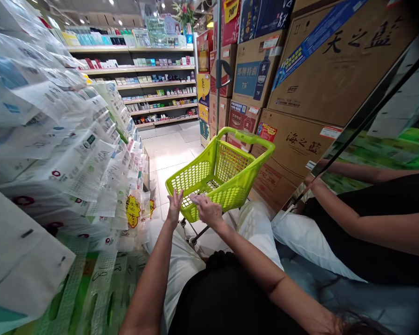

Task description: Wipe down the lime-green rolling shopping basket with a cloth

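Note:
My left hand [175, 207] is raised over my lap, its fingers stretched upward and apart, holding nothing. Close to its right, my right hand [211, 213] is closed around a small, pale crumpled tissue [195, 199], most of which the fingers hide. Just beyond both hands stands a lime-green shopping cart [230, 197] with a perforated basket on a wheeled frame. Neither hand can be seen gripping the cart. My knees, in white trousers, are on either side of its near end.
Plastic-wrapped packs [91, 163] are piled high along the left. Large cardboard boxes [307, 70] form a wall on the right, beside a mirror [387, 107] reflecting my arm and trousers. A thin grey pole [218, 107] rises behind the cart. Stocked shelves [160, 67] stand across the tiled floor [171, 144].

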The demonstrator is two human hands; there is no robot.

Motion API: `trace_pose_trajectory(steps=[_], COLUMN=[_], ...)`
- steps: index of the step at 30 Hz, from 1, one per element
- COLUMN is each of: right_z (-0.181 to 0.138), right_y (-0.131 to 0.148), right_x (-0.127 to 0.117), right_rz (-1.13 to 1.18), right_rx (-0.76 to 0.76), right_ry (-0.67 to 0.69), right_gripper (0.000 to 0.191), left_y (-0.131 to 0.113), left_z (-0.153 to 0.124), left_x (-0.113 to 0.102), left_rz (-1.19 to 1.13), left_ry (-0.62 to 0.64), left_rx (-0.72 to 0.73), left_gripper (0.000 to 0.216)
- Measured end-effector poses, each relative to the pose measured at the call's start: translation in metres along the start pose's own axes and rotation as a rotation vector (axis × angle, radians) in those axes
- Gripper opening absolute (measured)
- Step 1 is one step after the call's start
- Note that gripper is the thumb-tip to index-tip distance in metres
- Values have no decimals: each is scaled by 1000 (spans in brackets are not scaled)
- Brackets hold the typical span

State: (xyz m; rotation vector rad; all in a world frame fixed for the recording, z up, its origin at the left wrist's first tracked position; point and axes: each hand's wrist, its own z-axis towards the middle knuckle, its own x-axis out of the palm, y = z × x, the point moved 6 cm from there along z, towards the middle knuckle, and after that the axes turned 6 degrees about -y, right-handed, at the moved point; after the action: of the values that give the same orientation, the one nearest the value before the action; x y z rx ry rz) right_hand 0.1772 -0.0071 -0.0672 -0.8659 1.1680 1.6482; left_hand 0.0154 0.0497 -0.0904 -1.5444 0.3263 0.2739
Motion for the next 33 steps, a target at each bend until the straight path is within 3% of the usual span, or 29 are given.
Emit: trace_pose_trajectory(steps=[5,8,13,15,20,22,25,29,31,33], right_z=[22,16,-8,-5,15,13,-5,-41,-48,-44], right_y=[-62,-50,6,-1,-61,-62,-29,29,36,22], right_x=[-29,-18,15,11,-16,-13,13,49,56,54], right_rz=[-52,-62,4,1,-67,-82,-79,-28,-8,-15], right_rx=[308,264,-52,-40,260,275,116,-255,-370,-357], right_ry=[-114,-106,-3,-22,-168,-191,-170,-132,-146,-195], right_gripper=[46,47,47,46,48,48,48,44,41,38], left_y=[2,5,9,10,10,11,12,14,15,16], left_z=[2,4,5,6,6,6,7,8,8,7], left_x=[3,5,4,3,6,7,9,9,9,9], left_rz=[-73,-204,-327,-354,-383,-412,-435,-503,-528,-533], left_ry=[2,0,-33,-42,-52,-53,-48,-61,-65,-57], left_rx=[-25,-50,-33,-33,-59,-74,-81,-88,-97,-102], left_gripper=[68,78,80,80,81,80,80,77,75,75])
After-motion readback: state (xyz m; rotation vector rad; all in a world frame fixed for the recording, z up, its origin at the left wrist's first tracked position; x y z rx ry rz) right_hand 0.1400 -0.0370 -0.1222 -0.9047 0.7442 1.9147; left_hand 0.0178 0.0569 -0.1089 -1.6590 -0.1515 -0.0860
